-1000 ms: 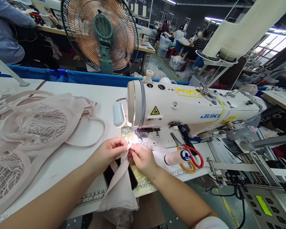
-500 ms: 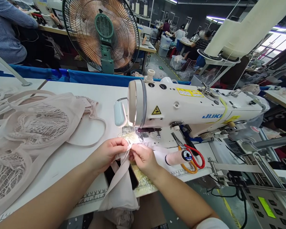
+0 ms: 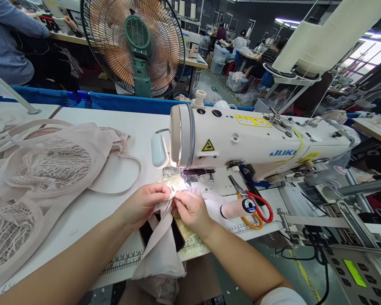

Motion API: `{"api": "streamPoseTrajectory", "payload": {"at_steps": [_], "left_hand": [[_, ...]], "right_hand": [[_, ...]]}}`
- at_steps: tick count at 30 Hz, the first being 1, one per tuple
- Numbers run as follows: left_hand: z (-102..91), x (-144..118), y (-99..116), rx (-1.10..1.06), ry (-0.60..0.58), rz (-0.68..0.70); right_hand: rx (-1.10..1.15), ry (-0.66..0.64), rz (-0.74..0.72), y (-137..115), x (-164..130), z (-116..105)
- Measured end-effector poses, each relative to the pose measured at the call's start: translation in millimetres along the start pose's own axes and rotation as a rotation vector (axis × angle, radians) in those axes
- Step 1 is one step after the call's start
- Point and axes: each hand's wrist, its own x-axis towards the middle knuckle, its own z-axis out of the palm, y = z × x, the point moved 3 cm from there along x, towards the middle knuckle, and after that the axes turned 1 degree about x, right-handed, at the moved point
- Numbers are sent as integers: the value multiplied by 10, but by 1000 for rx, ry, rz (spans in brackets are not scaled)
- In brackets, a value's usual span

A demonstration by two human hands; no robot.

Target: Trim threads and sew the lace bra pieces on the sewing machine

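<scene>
Pale pink fabric piece [image 3: 164, 250]: lies over the front edge of the sewing table [image 3: 92, 203], its upper end pinched between my two hands just short of the needle area, its lower part hanging off the edge toward my lap. Judged light, thin and limp; it will not hold a shape unsupported, and probably slides easily on the smooth table, so the grip belongs at the very edge, close to where the seam goes, with both hands near each other to keep that edge flat. My left hand [image 3: 143, 204] is nearly closed, thumb and forefinger pressed together on the top edge of the fabric. My right hand [image 3: 192, 210] is the same, fingers curled in and pinching the edge just beside the left; the fingertips of both hands almost meet. Beneath the fabric a dark flat object, possibly a phone [image 3: 177, 237], lies on the table. Directly beyond my hands stands the white sewing machine [image 3: 241, 142]; whether the fabric reaches the presser foot I cannot tell. To the right, near my right hand, lie a thread spool [image 3: 238, 208] and red-handled scissors [image 3: 257, 207]. To the left, well apart, a heap of lace garments [image 3: 44, 169].
</scene>
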Motion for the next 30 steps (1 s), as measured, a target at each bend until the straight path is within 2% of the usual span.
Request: {"api": "streamPoseTrajectory", "payload": {"at_steps": [11,30], "left_hand": [[45,-33,81,83,49,44],[6,-4,39,-42,8,-14]], "right_hand": [[-25,2,49,24,-31,25],[23,-7,-33,18,-13,6]]}}
